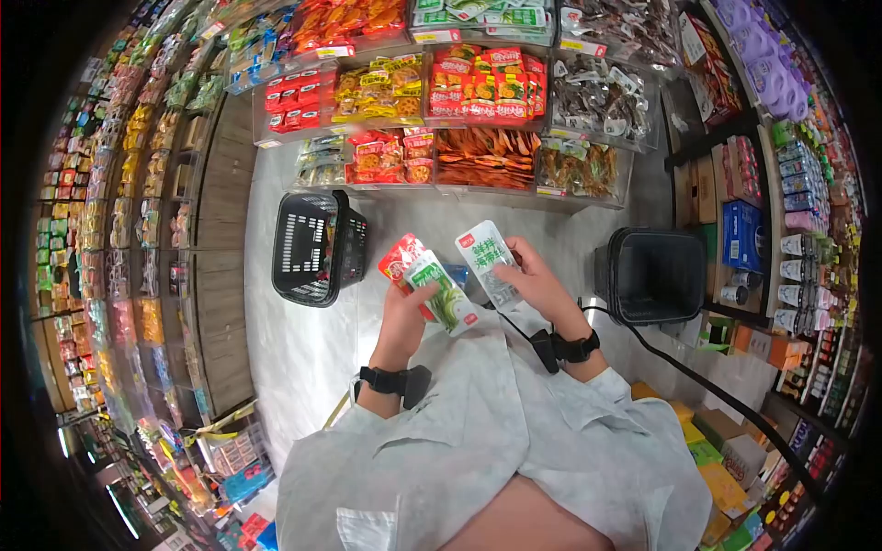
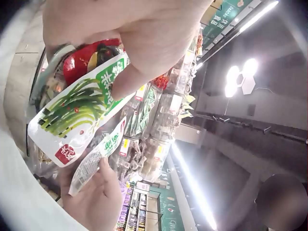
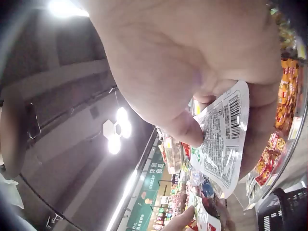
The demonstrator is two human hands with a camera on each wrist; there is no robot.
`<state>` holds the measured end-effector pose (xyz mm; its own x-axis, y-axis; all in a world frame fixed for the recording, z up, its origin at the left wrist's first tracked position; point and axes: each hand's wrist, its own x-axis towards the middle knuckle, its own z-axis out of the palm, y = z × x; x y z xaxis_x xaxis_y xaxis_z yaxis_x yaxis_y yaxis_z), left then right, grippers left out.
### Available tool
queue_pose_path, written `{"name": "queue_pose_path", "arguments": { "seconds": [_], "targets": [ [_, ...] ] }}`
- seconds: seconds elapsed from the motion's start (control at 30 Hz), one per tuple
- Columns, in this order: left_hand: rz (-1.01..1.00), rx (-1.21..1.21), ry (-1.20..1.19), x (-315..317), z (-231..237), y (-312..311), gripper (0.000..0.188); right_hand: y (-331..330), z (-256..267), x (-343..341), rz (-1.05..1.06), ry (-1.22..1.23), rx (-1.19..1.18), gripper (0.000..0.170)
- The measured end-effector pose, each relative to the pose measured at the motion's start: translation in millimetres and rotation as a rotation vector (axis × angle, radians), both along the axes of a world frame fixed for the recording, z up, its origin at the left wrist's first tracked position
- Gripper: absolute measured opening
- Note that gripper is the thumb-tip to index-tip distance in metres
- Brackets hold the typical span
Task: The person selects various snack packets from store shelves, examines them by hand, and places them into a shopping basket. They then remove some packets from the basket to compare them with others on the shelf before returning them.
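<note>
Green-and-white and red packets fanned in one hand, a pale packet in the other

The left thumb is pressed on the front of the green-and-white packet [image 1: 446,298], pinching it together with the red packet [image 1: 401,255] behind; the other fingers of the left hand [image 1: 401,321] are largely hidden beneath. The two packets overlap at an angle, probably so that both fronts show at once. On the other side, the right hand [image 1: 537,286] pinches the white-and-grey packet [image 1: 484,260] by its side, thumb on one face and fingers on the other. That edge grip seems meant to leave the printing uncovered; its barcoded back shows in the right wrist view. All three packets are in the air before the person's chest, the two hands close but apart.

Farther out, each wrist wears a black strap [image 1: 382,381]. A black basket [image 1: 353,241] with coloured things inside stands on the floor [image 1: 574,220] to the left, and a dark bin [image 1: 602,275] to the right, both within easy reach, I judge. Ahead, tiered clear trays [image 1: 503,192] sort snack packets [image 1: 487,87] by kind, presumably for easy picking.
</note>
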<state>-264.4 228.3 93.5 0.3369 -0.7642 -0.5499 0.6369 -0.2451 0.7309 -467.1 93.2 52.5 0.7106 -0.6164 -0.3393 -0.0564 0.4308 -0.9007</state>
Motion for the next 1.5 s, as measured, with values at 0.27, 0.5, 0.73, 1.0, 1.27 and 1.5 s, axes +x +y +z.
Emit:
{"name": "queue_pose_path", "arguments": {
  "seconds": [0.27, 0.5, 0.73, 1.0, 1.27, 1.5],
  "targets": [
    [-0.03, -0.104, 0.082, 49.3, -8.4, 29.0, 0.061, 18.2, 7.8, 60.9, 0.021, 0.011, -0.079, 0.033],
    [-0.092, -0.191, 0.286, 144.9, -11.6, 66.0, 0.058, 42.9, 28.8, 162.6, -0.061, 0.018, -0.14, 0.042],
    [-0.176, -0.214, 0.321, 230.3, -39.7, 95.7, 0.038, 52.6, 34.3, 242.0, -0.177, 0.063, -0.225, 0.039],
    [-0.238, -0.143, 0.343, 253.3, -45.2, 78.8, 0.057, 43.3, 51.2, 267.4, -0.255, 0.172, -0.171, 0.029],
    [-0.344, -0.116, 0.358, 245.1, -58.8, 14.7, 0.074, -22.9, 17.1, 259.0, -0.412, 0.072, -0.045, 0.016],
    [-0.377, -0.173, 0.194, 213.3, -11.4, -134.9, 0.077, -121.4, 19.5, 239.5, -0.26, -0.119, -0.012, 0.015]
  ]
}}
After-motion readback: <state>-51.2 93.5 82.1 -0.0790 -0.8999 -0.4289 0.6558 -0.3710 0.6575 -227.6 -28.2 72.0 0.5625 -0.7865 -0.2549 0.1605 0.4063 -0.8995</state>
